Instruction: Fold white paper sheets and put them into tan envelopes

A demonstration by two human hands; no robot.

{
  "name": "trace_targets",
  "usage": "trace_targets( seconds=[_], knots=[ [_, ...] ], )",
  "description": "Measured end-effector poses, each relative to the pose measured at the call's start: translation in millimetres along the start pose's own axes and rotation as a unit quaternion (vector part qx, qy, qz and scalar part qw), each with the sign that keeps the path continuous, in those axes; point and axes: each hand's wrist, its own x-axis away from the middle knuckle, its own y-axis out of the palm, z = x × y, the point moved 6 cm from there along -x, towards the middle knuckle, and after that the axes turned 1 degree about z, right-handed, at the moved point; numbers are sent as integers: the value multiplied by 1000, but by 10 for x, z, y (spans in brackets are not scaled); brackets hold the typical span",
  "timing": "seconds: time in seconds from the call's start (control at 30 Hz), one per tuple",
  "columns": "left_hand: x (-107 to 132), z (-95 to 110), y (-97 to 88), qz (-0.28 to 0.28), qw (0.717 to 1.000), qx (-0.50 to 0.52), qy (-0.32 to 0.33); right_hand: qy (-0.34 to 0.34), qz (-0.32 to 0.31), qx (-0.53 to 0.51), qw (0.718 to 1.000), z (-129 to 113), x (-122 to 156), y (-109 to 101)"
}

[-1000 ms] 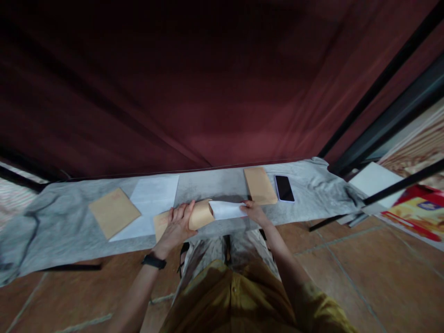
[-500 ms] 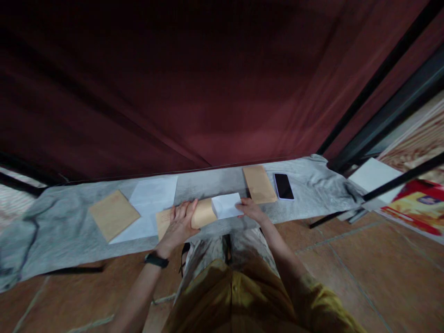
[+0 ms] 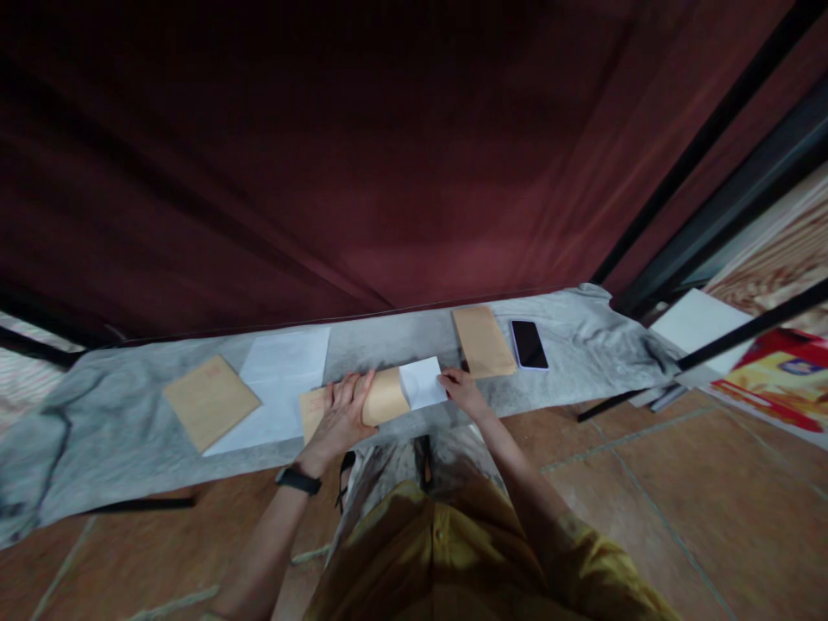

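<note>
A brown paper envelope (image 3: pixel 388 398) lies crosswise on the cloth in front of me. Across its left part rests my left hand (image 3: pixel 346 414), fingers at the far edge and thumb at the near edge, holding it. From the envelope's right end sticks out a folded white paper (image 3: pixel 422 382), its other end hidden inside. My right hand (image 3: pixel 461 388) pinches the paper's outer edge between thumb and fingers.
The bench is covered with a grey cloth (image 3: pixel 595 345). To the left, a brown envelope (image 3: pixel 212 403) overlaps white sheets (image 3: pixel 285 362). On the right are more brown envelopes (image 3: pixel 482 341) and a phone (image 3: pixel 530 345). A dark red curtain (image 3: pixel 401 216) hangs behind.
The white paper has slid further left into the envelope, so less of it shows. My left hand and the envelope have shifted slightly right.
</note>
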Motion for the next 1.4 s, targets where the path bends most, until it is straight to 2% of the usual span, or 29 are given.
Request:
trace_targets(
  seconds=[0.63,0.9,1.4],
  knots=[
    [-75,126,112,-34,999,27,20,-47,35,37,998,-56,124,402],
    [-112,197,131,-42,998,35,23,-28,42,48,998,-9,135,573],
    [-155,232,116,-38,998,46,32,-8,107,-22,994,40,230,537]
  ],
)
